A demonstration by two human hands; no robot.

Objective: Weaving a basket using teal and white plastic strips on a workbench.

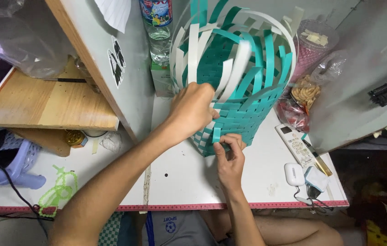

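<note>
**Weaving the wall of a teal-and-white strap basket**

A half-woven basket (234, 105) of teal and white plastic straps lies tilted on the white counter (189, 177), its open mouth turned up and away, and loose strap ends fan out of its unfinished rim. The lower wall is already a tight checker weave; the upper part is still free uprights. The left hand (192, 110) presses against the near wall, fingers curled over the weave at the rim line, steadying it. The right hand (230, 157) sits just below and pinches the end of a teal strap (216, 135) between thumb and fingertips, right at the woven edge.

By the look of it, the step in hand is threading or tightening one horizontal strap through the uprights. The next move likely calls for a firm pull while the left hand keeps the uprights from shifting, and for keeping the over-under order right.

Around the basket stand a water bottle (159, 27) behind it, a pink lidded jar (312, 48) and bags of snacks (305, 93) to the right, and a white remote control (296, 145) with small chargers (305, 177) near the counter's edge.

The left palm covers the spot where the strap enters the weave, so its path cannot be traced. The basket's far side and top are cut off by the frame.
</note>
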